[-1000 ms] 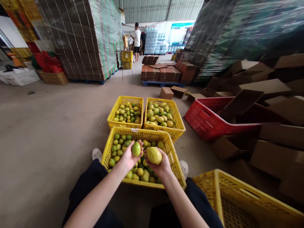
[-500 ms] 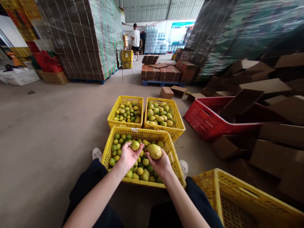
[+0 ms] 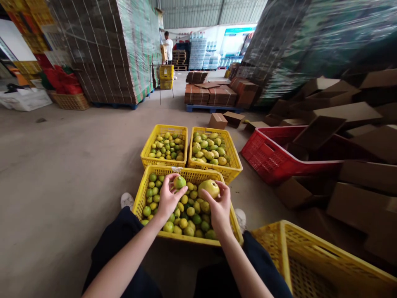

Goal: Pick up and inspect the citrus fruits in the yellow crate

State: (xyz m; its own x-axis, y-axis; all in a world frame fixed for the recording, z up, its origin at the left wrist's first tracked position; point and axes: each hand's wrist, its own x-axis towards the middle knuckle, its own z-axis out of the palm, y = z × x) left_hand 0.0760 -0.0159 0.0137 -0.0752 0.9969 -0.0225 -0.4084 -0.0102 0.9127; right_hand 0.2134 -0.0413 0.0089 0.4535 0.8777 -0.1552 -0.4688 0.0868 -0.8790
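Note:
Between the thumb and fingers of my left hand is a small green-yellow lemon. My right hand grips a much larger yellow lemon, one end of it turned toward the right. Both hands are raised over the near yellow crate, which holds many green and yellow lemons. Beyond it stand two more yellow crates side by side. The far left crate contains smaller lemons; the far right crate contains larger ones.
Another yellow crate stands at the lower right. A red crate and cardboard boxes crowd the right side. Farther off are flattened cartons on a blue pallet, wrapped stacks and a person in a white shirt.
Both hands have turned with their lemons, fingers now wrapping them from the sides. The right hand moved slightly right, and the left lemon rose a little. The distant person moved left.

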